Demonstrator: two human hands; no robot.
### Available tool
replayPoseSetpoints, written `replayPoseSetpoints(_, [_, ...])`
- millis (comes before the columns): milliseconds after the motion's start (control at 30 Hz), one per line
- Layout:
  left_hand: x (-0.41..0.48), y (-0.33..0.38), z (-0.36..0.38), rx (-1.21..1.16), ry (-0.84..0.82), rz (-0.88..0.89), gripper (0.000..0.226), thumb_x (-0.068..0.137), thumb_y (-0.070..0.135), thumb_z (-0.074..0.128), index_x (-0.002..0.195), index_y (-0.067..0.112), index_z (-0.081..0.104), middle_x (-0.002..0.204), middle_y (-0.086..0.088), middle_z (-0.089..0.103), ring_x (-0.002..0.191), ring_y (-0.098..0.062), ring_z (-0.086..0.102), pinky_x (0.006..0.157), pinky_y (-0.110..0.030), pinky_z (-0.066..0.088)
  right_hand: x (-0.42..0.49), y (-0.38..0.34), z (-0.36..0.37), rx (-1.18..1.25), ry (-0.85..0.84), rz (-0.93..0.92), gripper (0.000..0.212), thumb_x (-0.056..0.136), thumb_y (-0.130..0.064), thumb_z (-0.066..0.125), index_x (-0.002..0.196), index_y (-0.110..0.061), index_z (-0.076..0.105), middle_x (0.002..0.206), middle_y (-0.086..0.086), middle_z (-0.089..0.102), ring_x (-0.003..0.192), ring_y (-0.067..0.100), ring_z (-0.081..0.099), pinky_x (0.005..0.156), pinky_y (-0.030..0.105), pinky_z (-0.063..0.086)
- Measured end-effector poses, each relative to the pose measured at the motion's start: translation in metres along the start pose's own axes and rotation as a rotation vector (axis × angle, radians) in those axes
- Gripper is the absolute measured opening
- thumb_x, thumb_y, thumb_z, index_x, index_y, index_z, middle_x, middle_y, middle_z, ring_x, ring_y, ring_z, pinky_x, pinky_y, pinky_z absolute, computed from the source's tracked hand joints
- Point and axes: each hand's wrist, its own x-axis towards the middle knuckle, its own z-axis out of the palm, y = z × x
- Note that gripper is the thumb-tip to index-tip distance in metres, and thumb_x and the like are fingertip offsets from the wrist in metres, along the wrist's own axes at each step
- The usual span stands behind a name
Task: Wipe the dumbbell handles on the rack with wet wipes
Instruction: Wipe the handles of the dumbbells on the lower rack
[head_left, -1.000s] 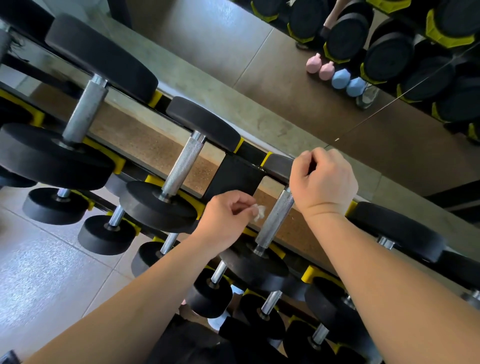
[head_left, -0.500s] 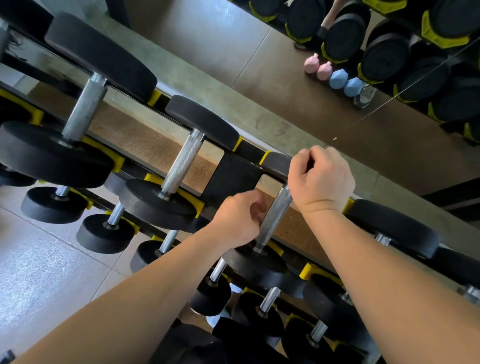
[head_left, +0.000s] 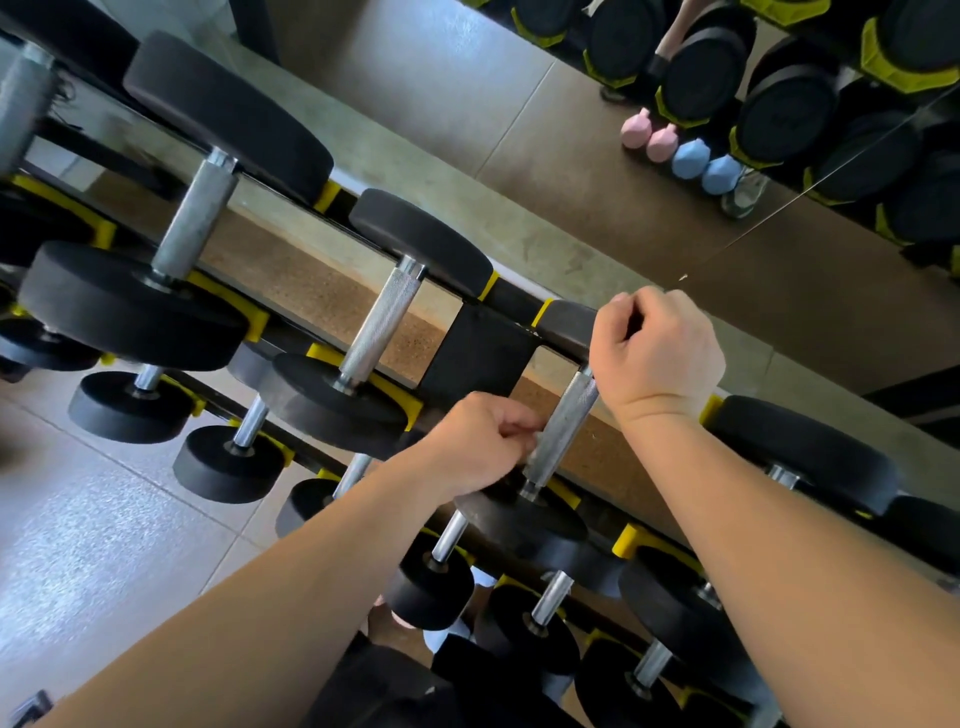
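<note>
Head camera: nearest, we are pinching our left hand (head_left: 478, 441) shut against the lower half of the knurled handle (head_left: 563, 426), presumably with the wet wipe inside the fingers, though it is hidden. Beyond, our right hand (head_left: 657, 353) is clamping the dumbbell's far head (head_left: 566, 325) on the rack (head_left: 475, 358). We are judging that the wipe should be wrapping round the knurling and travelling end to end, firmly, while the right hand is stopping any roll.
</note>
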Motion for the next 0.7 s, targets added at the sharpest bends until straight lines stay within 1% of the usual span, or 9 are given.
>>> replayPoseSetpoints(133, [-0.001, -0.004, -0.005, -0.096, 0.069, -0.034, 0.007, 0.09, 0.018, 0.08, 0.093, 0.025, 0.081, 0.082, 0.01, 0.079, 0.083, -0.006, 0.076, 0.086, -0.032, 0.063, 0.0, -0.002, -0.001, 0.009, 0.004, 0.009, 0.031, 0.095, -0.033, 0.042, 0.067, -0.021, 0.044, 0.067, 0.003, 0.046, 0.06, 0.026, 0.04, 0.054, 0.022, 0.013])
replayPoseSetpoints(200, [-0.001, 0.0, -0.006, -0.103, 0.167, -0.007, 0.005, 0.09, 0.023, 0.08, 0.094, 0.027, 0.081, 0.085, 0.011, 0.078, 0.083, -0.005, 0.074, 0.082, -0.029, 0.063, 0.0, -0.001, -0.001, 0.012, 0.014, 0.005, 0.03, 0.095, -0.032, 0.043, 0.067, -0.021, 0.043, 0.067, 0.003, 0.046, 0.06, 0.026, 0.04, 0.055, 0.021, 0.012])
replayPoseSetpoints(267, [0.003, 0.009, -0.006, -0.138, 0.259, 0.032, 0.011, 0.093, 0.028, 0.077, 0.104, 0.029, 0.08, 0.09, 0.013, 0.077, 0.086, -0.008, 0.073, 0.078, -0.025, 0.062, 0.0, 0.0, 0.001, 0.013, 0.028, 0.001, 0.029, 0.094, -0.031, 0.045, 0.066, -0.022, 0.042, 0.067, 0.002, 0.044, 0.059, 0.025, 0.038, 0.055, 0.021, 0.011])
replayPoseSetpoints(300, [0.005, 0.014, -0.007, -0.133, 0.25, 0.046, 0.015, 0.095, 0.03, 0.074, 0.11, 0.03, 0.079, 0.094, 0.016, 0.076, 0.088, -0.008, 0.072, 0.076, -0.023, 0.061, 0.0, 0.0, 0.001, 0.012, 0.038, 0.004, 0.029, 0.093, -0.03, 0.046, 0.067, -0.022, 0.04, 0.067, 0.001, 0.043, 0.059, 0.025, 0.036, 0.055, 0.021, 0.009])
replayPoseSetpoints(367, [0.008, 0.024, -0.007, -0.042, 0.122, 0.069, 0.018, 0.099, 0.027, 0.069, 0.115, 0.029, 0.078, 0.104, 0.022, 0.071, 0.096, 0.001, 0.065, 0.08, -0.013, 0.049, 0.0, -0.001, 0.001, 0.013, 0.058, 0.013, 0.028, 0.092, -0.03, 0.048, 0.067, -0.023, 0.038, 0.067, 0.0, 0.041, 0.06, 0.025, 0.035, 0.055, 0.021, 0.009])
replayPoseSetpoints(467, [0.011, 0.029, -0.009, 0.09, -0.025, 0.086, 0.019, 0.1, 0.02, 0.067, 0.114, 0.027, 0.078, 0.109, 0.022, 0.069, 0.1, 0.008, 0.06, 0.083, -0.005, 0.039, -0.001, -0.001, 0.002, 0.02, 0.052, 0.007, 0.028, 0.092, -0.032, 0.046, 0.067, -0.022, 0.038, 0.067, 0.002, 0.043, 0.06, 0.026, 0.037, 0.054, 0.021, 0.01])
replayPoseSetpoints(567, [0.013, 0.021, -0.008, 0.031, 0.015, 0.096, 0.018, 0.098, 0.016, 0.07, 0.108, 0.027, 0.08, 0.102, 0.021, 0.073, 0.097, 0.006, 0.066, 0.088, -0.009, 0.049, -0.001, -0.002, 0.001, 0.024, 0.047, 0.016, 0.027, 0.092, -0.033, 0.045, 0.067, -0.023, 0.038, 0.068, 0.001, 0.043, 0.061, 0.025, 0.038, 0.054, 0.021, 0.011])
replayPoseSetpoints(633, [0.014, 0.016, -0.002, -0.03, 0.103, 0.112, 0.018, 0.098, 0.013, 0.069, 0.102, 0.026, 0.081, 0.097, 0.02, 0.074, 0.091, 0.01, 0.065, 0.08, -0.005, 0.05, -0.001, -0.003, 0.001, 0.023, 0.045, 0.023, 0.027, 0.092, -0.033, 0.045, 0.068, -0.023, 0.038, 0.068, 0.001, 0.043, 0.062, 0.026, 0.039, 0.054, 0.021, 0.012])
replayPoseSetpoints(700, [0.013, 0.013, 0.005, -0.104, 0.179, 0.103, 0.015, 0.097, 0.014, 0.07, 0.098, 0.025, 0.081, 0.09, 0.016, 0.075, 0.085, 0.008, 0.066, 0.071, -0.004, 0.049, -0.001, -0.002, 0.002, 0.022, 0.04, 0.027, 0.028, 0.092, -0.033, 0.045, 0.067, -0.023, 0.038, 0.067, 0.003, 0.045, 0.062, 0.027, 0.041, 0.053, 0.023, 0.016])
